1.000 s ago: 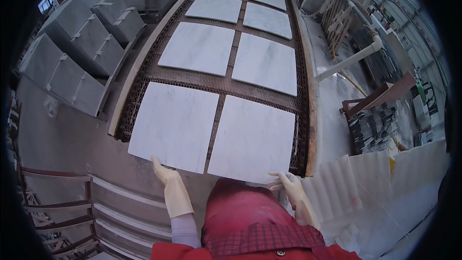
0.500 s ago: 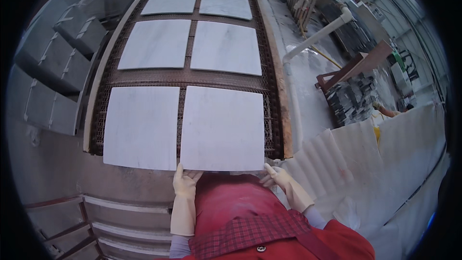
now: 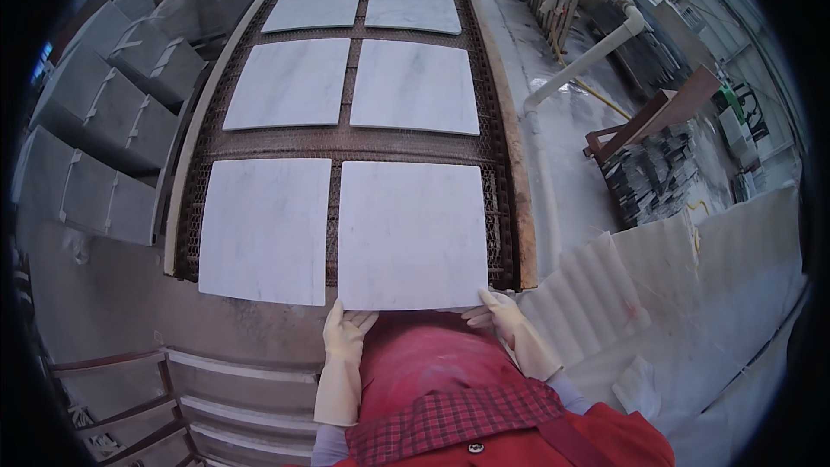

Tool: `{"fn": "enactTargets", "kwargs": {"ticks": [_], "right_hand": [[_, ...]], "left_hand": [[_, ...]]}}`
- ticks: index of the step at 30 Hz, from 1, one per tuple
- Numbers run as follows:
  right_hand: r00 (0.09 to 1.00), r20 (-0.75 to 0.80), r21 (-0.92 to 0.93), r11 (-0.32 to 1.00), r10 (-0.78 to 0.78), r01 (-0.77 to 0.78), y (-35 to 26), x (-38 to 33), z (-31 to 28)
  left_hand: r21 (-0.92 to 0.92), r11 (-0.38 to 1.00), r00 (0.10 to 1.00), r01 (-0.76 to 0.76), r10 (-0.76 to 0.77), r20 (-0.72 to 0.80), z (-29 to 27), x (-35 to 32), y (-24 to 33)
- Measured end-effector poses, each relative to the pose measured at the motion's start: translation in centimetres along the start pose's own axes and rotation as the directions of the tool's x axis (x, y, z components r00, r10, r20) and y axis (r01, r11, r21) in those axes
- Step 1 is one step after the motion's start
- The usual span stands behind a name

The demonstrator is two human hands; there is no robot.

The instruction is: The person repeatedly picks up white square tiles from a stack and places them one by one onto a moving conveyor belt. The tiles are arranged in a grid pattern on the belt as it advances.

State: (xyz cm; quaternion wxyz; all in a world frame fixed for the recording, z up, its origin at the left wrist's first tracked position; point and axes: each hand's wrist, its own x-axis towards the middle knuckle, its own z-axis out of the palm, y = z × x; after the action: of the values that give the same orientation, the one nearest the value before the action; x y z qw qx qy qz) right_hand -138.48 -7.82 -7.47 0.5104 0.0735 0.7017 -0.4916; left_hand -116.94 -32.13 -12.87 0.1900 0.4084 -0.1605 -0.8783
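A square white marble tile [image 3: 411,233] lies at the near end of a mesh conveyor, its front edge jutting out toward me. My left hand [image 3: 346,329], in a cream rubber glove, grips its near left corner, thumb at the edge and fingers reaching underneath. At the near right corner, my right hand [image 3: 506,316], gloved the same way, holds with its thumb by the edge and fingers partly below. Beside it on the left, across a narrow gap, rests a second white tile [image 3: 264,232] that neither hand touches.
More pale tiles sit in two rows along the conveyor belt [image 3: 268,143]. Grey slabs [image 3: 91,186] stand at the left. A metal rack [image 3: 238,367] is low on the left. White pipe [image 3: 588,60], stacked dark stone pieces [image 3: 657,175] and pale sheeting [image 3: 596,285] lie to the right.
The whole scene has shifted slightly rightward in the view. My right hand has settled closer against the tile's corner. A co-worker's arm at the far right is out of sight now.
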Motion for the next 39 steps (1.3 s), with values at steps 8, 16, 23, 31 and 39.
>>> {"fn": "enactTargets", "kwargs": {"ticks": [8, 16, 23, 31, 39], "right_hand": [[1.000, 0.006, -0.060, 0.998, 0.001, -0.001, -0.2, 0.4, -0.3], [0.999, 0.016, -0.131, 0.991, 0.028, -0.026, 0.3, -0.4, -0.5], [0.998, 0.064, -0.194, 0.981, -0.014, 0.026, 0.6, -1.2, -1.0], [1.000, 0.026, -0.162, 0.987, -0.009, 0.013, 2.0, -1.7, -2.4], [0.997, -0.006, -0.001, 0.997, -0.075, 0.075, 2.0, -1.0, -1.1]], "left_hand": [[0.325, 0.943, 0.985, -0.076, 0.121, -0.120, -1.7, 1.2, 1.9], [0.468, 0.871, 0.901, -0.149, 0.314, -0.298, -1.2, 3.3, -0.5], [0.578, 0.793, 0.733, -0.192, 0.508, -0.453, -2.6, 7.0, -3.2], [0.469, 0.858, 0.738, -0.212, 0.455, -0.499, -0.7, 6.7, -2.5], [0.349, 0.930, 0.843, -0.117, 0.279, -0.460, 2.7, 3.3, 0.6]]}}
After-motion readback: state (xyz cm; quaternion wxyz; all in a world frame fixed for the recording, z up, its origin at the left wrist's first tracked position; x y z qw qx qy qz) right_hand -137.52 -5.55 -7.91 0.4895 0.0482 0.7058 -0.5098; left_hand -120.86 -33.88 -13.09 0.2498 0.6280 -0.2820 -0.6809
